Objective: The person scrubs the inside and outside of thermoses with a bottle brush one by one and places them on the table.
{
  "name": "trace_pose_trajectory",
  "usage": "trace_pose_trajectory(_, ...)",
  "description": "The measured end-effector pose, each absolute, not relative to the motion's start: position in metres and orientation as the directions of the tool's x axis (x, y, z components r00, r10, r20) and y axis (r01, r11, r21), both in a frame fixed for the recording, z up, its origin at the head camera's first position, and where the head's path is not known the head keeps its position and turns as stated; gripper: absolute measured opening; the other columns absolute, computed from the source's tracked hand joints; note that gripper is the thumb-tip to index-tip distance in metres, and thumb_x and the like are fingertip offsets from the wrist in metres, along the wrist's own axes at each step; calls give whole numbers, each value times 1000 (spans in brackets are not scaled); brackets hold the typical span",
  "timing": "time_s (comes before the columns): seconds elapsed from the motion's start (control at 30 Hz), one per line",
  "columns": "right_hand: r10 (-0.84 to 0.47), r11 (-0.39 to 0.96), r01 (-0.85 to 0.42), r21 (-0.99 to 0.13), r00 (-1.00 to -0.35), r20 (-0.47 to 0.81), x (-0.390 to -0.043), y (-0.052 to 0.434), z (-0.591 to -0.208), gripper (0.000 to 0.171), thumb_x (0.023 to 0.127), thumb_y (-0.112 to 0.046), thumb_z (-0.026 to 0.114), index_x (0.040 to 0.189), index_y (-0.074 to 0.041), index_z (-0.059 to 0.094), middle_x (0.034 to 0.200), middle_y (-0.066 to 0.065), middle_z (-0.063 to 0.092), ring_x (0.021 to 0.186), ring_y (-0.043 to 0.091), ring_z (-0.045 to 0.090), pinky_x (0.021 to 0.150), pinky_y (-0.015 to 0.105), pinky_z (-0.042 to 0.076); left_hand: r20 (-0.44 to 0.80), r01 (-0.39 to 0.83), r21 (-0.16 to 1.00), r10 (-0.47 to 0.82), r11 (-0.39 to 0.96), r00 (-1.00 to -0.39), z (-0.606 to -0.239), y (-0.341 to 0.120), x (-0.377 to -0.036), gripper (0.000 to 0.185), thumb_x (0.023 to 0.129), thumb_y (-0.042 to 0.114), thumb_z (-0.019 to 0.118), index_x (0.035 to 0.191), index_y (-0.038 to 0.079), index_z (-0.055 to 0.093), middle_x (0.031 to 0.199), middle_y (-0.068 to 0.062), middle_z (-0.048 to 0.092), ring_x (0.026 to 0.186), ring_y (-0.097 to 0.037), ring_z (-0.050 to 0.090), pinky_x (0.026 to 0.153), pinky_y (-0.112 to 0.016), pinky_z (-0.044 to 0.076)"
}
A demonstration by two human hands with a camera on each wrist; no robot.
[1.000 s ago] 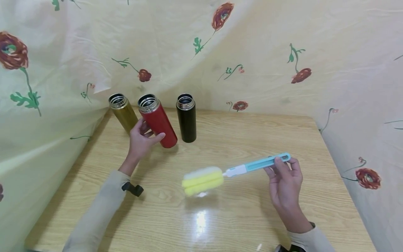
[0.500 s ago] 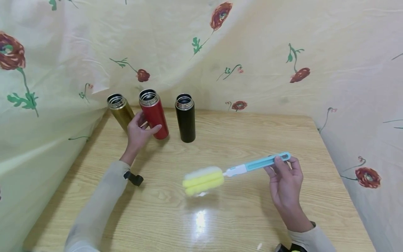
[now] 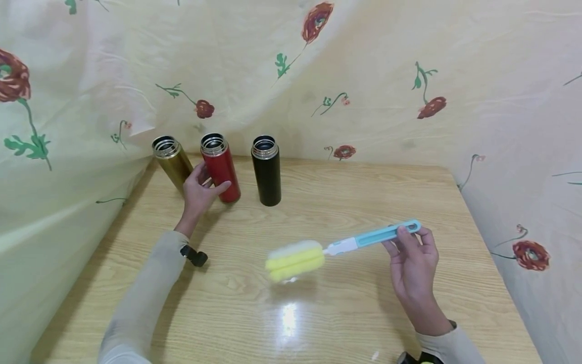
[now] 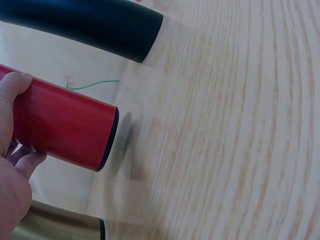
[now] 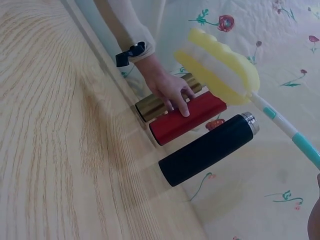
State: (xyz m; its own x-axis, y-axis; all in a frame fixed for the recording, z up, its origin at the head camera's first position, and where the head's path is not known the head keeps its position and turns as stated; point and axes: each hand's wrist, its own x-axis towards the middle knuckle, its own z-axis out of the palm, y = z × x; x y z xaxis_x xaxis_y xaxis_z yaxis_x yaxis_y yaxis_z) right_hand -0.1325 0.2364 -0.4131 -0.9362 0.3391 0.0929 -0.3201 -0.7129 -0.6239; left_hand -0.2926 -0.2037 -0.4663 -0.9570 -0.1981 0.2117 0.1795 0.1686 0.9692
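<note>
My left hand grips a red thermos bottle from the left, thumb in front and fingers behind. The bottle has a bare steel neck and no lid. In the left wrist view, its black base is very close to the wood; I cannot tell if it touches. A gold bottle stands just left of that hand, and a black bottle to the right; both are lidless. My right hand pinches the blue handle of a bottle brush. The brush's yellow and white sponge head points left above the table.
The light wooden table reaches back to a hanging cream cloth with red flowers, which also closes off both sides. All three bottles are at the rear left, near the cloth.
My left hand has moved the red bottle back and left, then slightly down, between the gold and black bottles. The right hand and brush have stayed almost still.
</note>
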Motion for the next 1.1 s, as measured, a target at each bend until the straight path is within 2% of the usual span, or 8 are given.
trace_pose_trajectory(0.13,344,-724,-329,-606,-934,96,-133,238,-413,8,99,14,52,105,8,54,92,18,66,84,27,75,82,39,60,203,172,971,-196,164,-959,-470,-206,-294,81,80,10,88,151,10,48,148,-15,55,134,-31,56,109,-43,48)
trace_pose_trajectory(0.6,417,-674,-362,-644,-906,72,-134,251,-417,10,97,12,57,105,7,53,90,16,64,82,25,75,79,37,60,247,216,962,-189,169,-951,-478,-211,-296,78,79,11,89,148,9,52,143,-16,59,129,-31,59,108,-43,49)
trace_pose_trajectory(1.1,478,-661,-405,-631,-876,62,-134,269,-413,16,96,11,60,107,6,51,91,17,65,80,26,75,77,36,61,206,183,975,-198,128,-958,-482,-213,-298,84,80,10,88,152,9,46,147,-16,55,131,-31,58,108,-40,49)
